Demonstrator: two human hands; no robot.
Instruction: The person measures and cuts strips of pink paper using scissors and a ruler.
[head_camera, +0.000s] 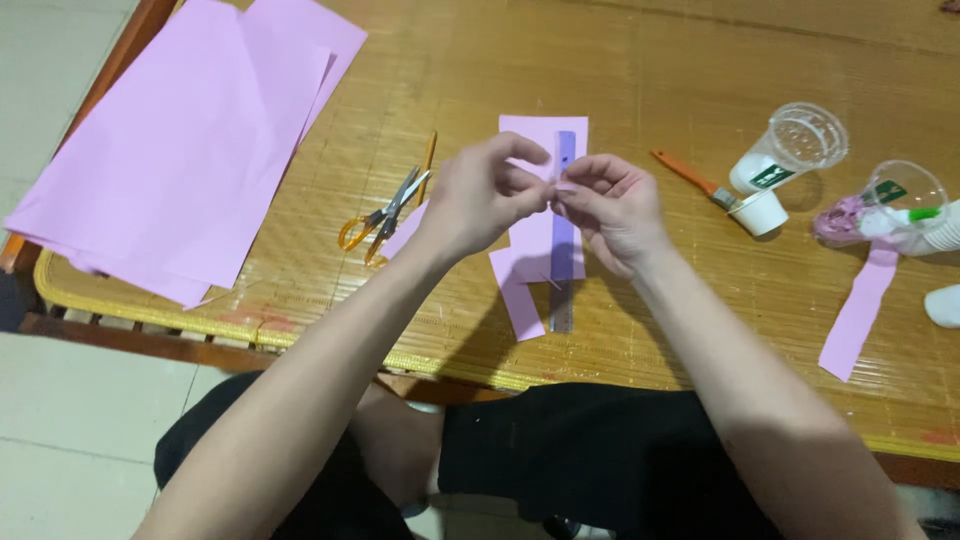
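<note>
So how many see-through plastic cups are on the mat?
2. One plastic cup lies tipped at the upper right, near the orange-handled brush. The other cup lies right of it, holding something pink. More could be hidden past the edge.

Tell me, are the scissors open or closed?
Slightly open. The scissors lie on the mat with their orange handles apart and the blade tips split, left of both hands.

Small pink paper piece (562, 186), pinched aloft

head cam | worn on person's head | looks steeply down | close over hands (553, 200) and table (650, 60)
</note>
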